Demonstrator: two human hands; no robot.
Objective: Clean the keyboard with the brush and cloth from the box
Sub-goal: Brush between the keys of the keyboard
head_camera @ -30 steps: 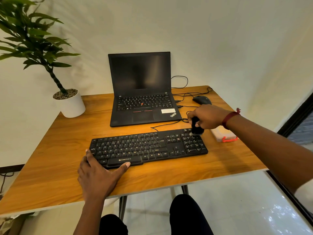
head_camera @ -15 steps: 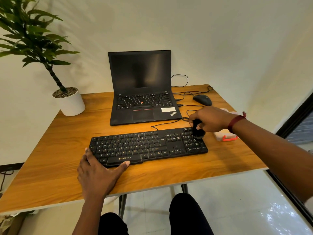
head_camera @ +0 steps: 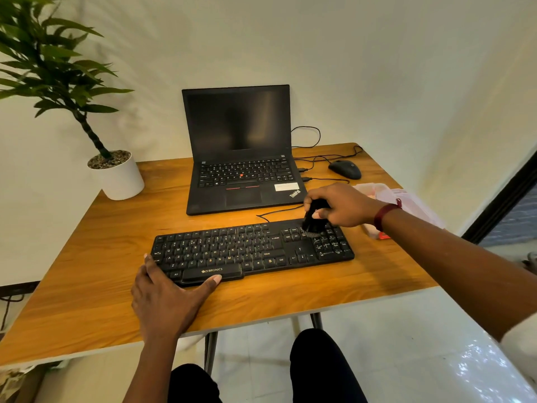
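As right hand (head_camera: 344, 205) grips one brush (head_camera: 312, 224), one keyboard (head_camera: 232, 251), one box (head_camera: 408, 199)

The curled fingers of your right hand (head_camera: 345, 205) hide most of the brush (head_camera: 312, 223), leaving only its bristle end showing below them, and to their right your wrist half covers the box (head_camera: 415, 203), whose contents are too blurred to tell.

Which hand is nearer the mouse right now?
Right. The right hand holds the brush close in front of the mouse; the left hand rests at the keyboard's near left corner.
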